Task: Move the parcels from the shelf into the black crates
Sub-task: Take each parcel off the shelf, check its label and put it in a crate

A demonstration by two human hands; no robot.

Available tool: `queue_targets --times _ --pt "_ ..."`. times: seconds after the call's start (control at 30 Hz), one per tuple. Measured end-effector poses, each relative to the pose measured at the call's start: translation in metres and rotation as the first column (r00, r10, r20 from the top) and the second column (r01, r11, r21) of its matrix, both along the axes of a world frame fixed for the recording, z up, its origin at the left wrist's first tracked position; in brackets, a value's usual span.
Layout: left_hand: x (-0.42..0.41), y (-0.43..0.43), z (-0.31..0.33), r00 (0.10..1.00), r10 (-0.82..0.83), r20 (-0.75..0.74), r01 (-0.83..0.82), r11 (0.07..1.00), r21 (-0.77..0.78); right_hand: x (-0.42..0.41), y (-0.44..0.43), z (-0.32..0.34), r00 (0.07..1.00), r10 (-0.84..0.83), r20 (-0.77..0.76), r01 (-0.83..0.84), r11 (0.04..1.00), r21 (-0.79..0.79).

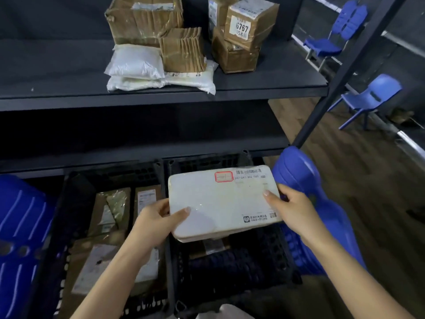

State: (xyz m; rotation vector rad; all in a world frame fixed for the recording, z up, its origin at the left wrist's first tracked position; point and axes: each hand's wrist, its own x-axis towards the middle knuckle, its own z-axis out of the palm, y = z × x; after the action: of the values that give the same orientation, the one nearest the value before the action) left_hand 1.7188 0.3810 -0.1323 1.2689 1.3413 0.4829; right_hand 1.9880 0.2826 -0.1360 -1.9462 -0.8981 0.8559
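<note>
**White parcel held over the right-hand crate**

Both hands grip one flat white parcel (223, 203) by its short ends. The left hand (158, 223) has its thumb on the top face and its fingers curled under the near-left corner. The right hand (292, 208) clasps the right edge the same way, thumb on top. The parcel has a barcode label with a red stamp along its far edge and is tilted slightly. It hangs above the right black crate (274, 245), where part of a brown parcel (212, 246) shows beneath it. The left black crate (76, 203), touching the right one, already contains several brown parcels (110, 212).

On the dark shelf (57, 72) above are a large crumpled cardboard box (142, 19), a smaller brown box (181, 50), a box marked 6767 (249, 21) stacked on another, and white poly bags (135, 63). A blue plastic chair (299, 171) stands just beside the right crate.
</note>
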Motion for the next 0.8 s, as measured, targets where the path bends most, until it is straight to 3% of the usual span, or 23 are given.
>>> queue_targets --times 0.17,0.33,0.57,0.8 --pt "0.016 -0.026 -0.042 0.995 -0.040 -0.089 0.029 0.993 -0.117 0.014 -0.019 -0.040 0.997 0.068 -0.021 -0.070 0.992 -0.109" --pt "0.029 -0.050 -0.089 0.982 0.026 -0.188 -0.065 0.976 -0.206 0.019 -0.033 -0.087 0.989 0.137 -0.063 -0.147 0.964 -0.221" --pt "0.038 -0.066 -0.157 0.903 -0.055 -0.426 -0.061 0.965 -0.254 0.017 -0.045 -0.150 0.984 0.147 -0.103 -0.177 0.901 -0.397" --pt "0.044 -0.066 -0.202 0.802 -0.188 -0.567 0.008 0.953 -0.304 0.009 -0.047 -0.201 0.978 0.174 -0.112 -0.207 0.807 -0.552"
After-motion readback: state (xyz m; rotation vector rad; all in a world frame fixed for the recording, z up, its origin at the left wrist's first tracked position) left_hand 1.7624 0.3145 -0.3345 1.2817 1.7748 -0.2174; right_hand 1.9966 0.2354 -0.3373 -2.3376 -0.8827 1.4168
